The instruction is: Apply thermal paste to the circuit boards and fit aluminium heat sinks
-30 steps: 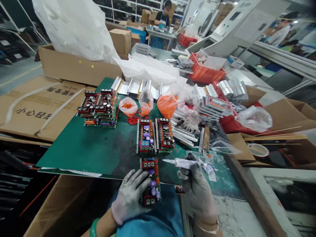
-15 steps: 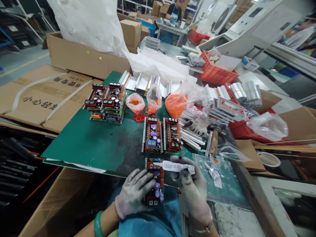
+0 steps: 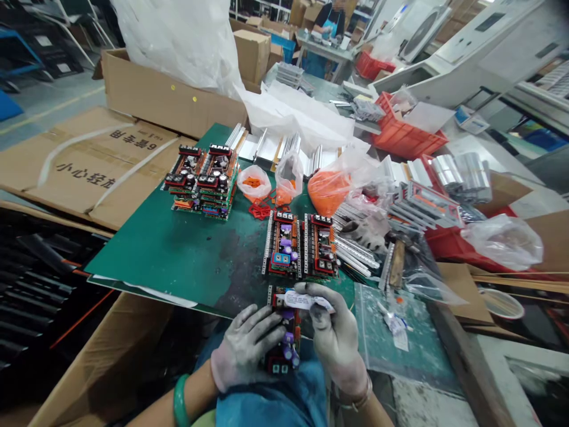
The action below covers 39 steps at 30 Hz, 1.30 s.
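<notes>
We see a big green table [image 3: 191, 261], and behind its left part sits a long brown box [image 3: 146, 98]. Near the table's far left side, two tall piles stand side by side: the left pile [image 3: 183, 178] and the right pile [image 3: 220, 178]. They are boards put on top of each other, probably to save room.

Closer to us are two more sets of boards, one with a blue part on it [image 3: 281, 249] and one beside it [image 3: 320, 249]. They lie in a neat row, likely so they are easy to reach.

The left hand [image 3: 251, 344] wears a grey glove. Its fingers are loosely spread and lie over the left side of the near board [image 3: 280, 363], not wrapped around it. We think this is to stop the board from sliding. The near board is at the table's front edge, right by the lap. We cannot tell if the table or the lap holds it up.

The right hand [image 3: 335, 338] is gloved too. Its thumb and finger are closed on a white tube [image 3: 297, 300], which they seem to pinch so its thin end can be aimed. That end points left, over the far end of the near board. We cannot tell if it touches.

Last, a small spare tube [image 3: 395, 326] lies to the right, on a flat clear bag [image 3: 373, 359].
</notes>
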{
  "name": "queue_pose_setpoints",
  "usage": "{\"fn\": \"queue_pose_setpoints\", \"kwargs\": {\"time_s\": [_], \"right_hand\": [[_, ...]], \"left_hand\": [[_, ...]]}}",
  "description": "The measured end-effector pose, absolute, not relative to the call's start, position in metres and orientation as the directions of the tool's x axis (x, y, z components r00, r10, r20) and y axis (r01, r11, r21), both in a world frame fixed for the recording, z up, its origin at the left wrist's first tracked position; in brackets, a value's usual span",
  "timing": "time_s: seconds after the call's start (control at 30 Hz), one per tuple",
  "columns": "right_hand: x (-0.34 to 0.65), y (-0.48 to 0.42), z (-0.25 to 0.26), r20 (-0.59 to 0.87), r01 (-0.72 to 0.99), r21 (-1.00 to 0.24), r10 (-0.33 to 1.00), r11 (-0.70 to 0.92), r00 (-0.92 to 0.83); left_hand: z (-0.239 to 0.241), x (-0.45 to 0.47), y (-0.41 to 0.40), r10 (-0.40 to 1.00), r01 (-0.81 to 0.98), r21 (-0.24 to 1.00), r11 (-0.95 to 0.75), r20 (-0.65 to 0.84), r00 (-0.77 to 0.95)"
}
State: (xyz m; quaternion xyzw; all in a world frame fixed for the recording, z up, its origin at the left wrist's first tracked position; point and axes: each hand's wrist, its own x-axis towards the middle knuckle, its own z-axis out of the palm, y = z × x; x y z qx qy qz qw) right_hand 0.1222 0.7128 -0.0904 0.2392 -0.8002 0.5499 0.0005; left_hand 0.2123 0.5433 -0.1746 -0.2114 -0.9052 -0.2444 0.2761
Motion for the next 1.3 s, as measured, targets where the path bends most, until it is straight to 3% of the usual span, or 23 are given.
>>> {"fn": "queue_pose_setpoints", "kwargs": {"time_s": [0.53,0.73,0.9,1.17,1.3], "right_hand": [[0.118,0.711,-0.091,0.347,-0.48,-0.824,-0.403,0.3,-0.847],[0.115,0.719,-0.089,0.308,-0.401,-0.844,-0.292,0.357,-0.906],[0.118,0.716,-0.095,0.235,-0.275,-0.938,-0.199,0.211,-0.952],[0.112,0.706,-0.093,0.272,-0.376,-0.883,-0.346,0.281,-0.898],[0.11,0.712,-0.084,0.283,-0.389,-0.861,-0.327,0.327,-0.902]], "left_hand": [[-0.171,0.212,0.544,0.254,0.518,0.34,0.785,0.587,-0.769],[-0.171,0.213,0.544,0.25,0.52,0.349,0.78,0.588,-0.769],[-0.172,0.214,0.543,0.257,0.51,0.346,0.788,0.567,-0.783],[-0.168,0.212,0.542,0.286,0.519,0.299,0.801,0.57,-0.77],[-0.167,0.213,0.542,0.286,0.518,0.3,0.801,0.568,-0.771]]}}
